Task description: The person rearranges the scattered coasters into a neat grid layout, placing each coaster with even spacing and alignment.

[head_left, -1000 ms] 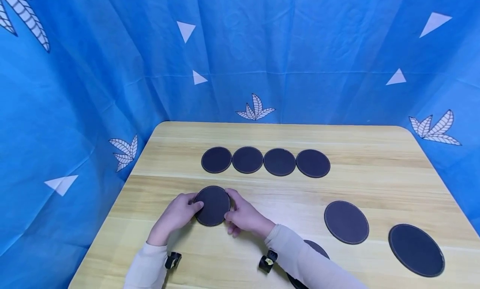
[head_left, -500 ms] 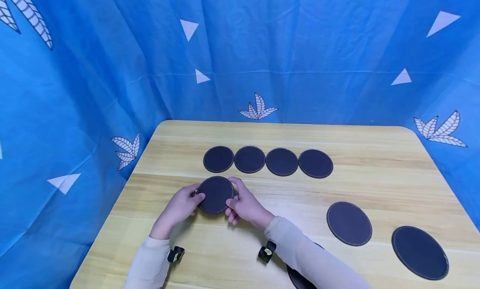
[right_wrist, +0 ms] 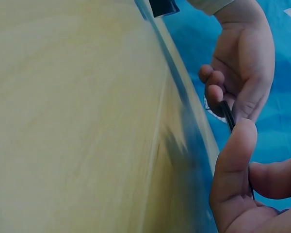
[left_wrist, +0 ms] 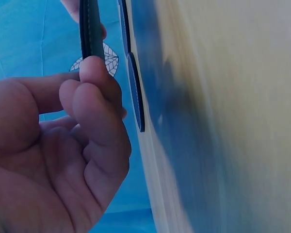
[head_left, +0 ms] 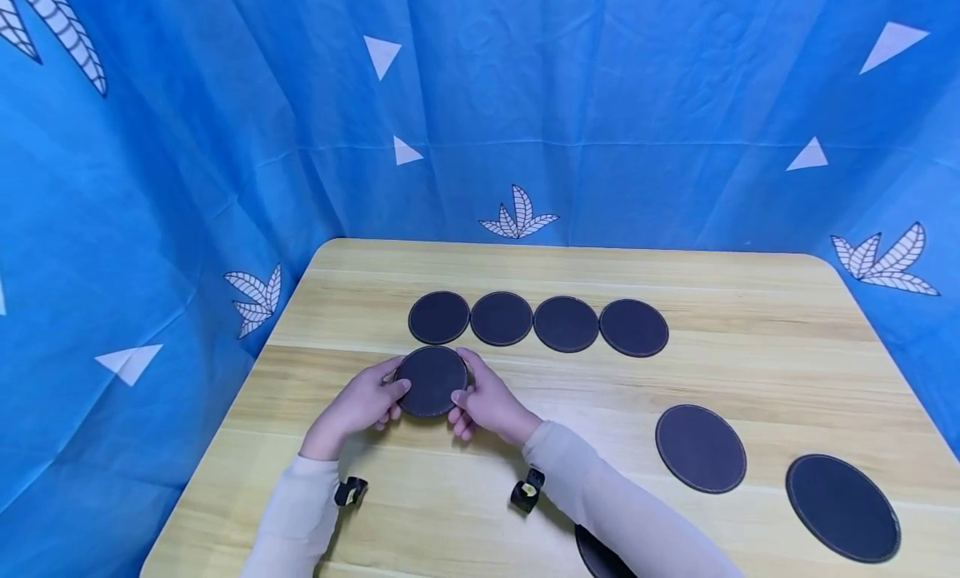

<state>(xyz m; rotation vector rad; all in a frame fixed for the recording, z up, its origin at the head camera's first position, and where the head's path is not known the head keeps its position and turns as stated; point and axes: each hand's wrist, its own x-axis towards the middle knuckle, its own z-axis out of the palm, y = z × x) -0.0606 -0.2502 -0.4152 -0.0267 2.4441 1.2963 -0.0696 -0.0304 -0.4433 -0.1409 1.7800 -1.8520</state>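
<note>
Left hand (head_left: pixel 363 401) and right hand (head_left: pixel 492 405) pinch opposite edges of a dark disc (head_left: pixel 432 381); a sleeve (head_left: pixel 613 501) partly hides a second disc (head_left: pixel 598 555).

Txt/brands/nos.: none legible from where I'm stood | R wrist cam (head_left: pixel 522 497): sm. yellowish mark (head_left: pixel 529 490), too tiny to make out | L wrist cam (head_left: pixel 346 488): sm. pale-yellow patch (head_left: pixel 350 498), likewise illeg.
</note>
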